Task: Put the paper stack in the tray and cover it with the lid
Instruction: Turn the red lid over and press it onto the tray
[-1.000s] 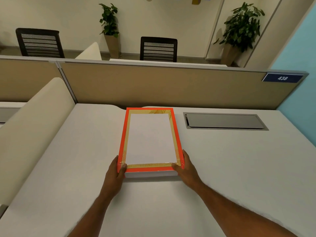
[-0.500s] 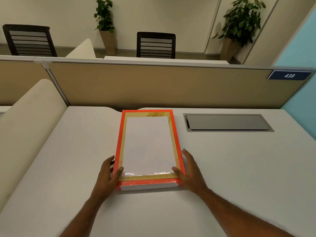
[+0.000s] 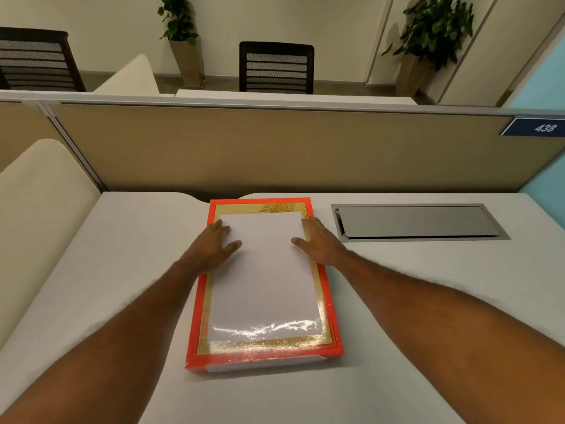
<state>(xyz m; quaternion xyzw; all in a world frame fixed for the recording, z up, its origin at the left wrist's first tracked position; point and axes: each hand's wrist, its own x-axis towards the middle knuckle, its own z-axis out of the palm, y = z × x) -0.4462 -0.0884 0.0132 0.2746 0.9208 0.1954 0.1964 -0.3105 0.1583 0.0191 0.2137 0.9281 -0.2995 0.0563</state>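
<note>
Paper (image 3: pixel 269 264), white and squared into a neat stack, is seen through a clear glossy lid (image 3: pixel 333 304) edged in red with a gold patterned border, closed over a tray on the white desk (image 3: pixel 428 301). The left hand (image 3: pixel 214 244) and right hand (image 3: pixel 318 240) are laid flat on the far end, fingers spread, nothing gripped

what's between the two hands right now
In the head view, the white sheet seen through the clear window of the lid spans the gap between the left hand and the right hand; both rest flat on the lid's far half.
</note>
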